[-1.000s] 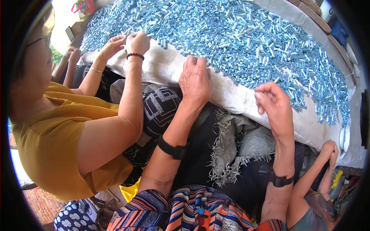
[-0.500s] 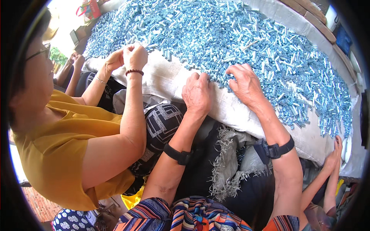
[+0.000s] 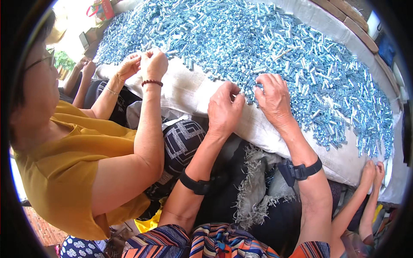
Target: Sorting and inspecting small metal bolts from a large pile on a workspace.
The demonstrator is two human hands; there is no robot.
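From where I stand, the biggest thing is the heap of blue pieces (image 3: pixel 241 47), glinting and metallic, stubby bits mixed with longer straight slivers. It spreads over a pale, coarsely woven cloth (image 3: pixel 189 86), whose near edge bulges softly and creases. Beside it sits a neighbour in a loose mustard top (image 3: pixel 77 172). Over the wearer's lap lies grey sacking (image 3: pixel 251 189), its torn edge frayed into stringy tufts (it looks crackly, like old feed bags).

Then the hands: the left (image 3: pixel 224 111) curls at the heap's near edge, thumb toward forefinger; the right (image 3: pixel 275 101) arches over the edge pieces just beside it, thumb and fingers bent. Whether either pinches a piece, I can't tell. I'd judge the step in hand to be close fingertip work on small pieces; the next move calls for a light, precise pinch.
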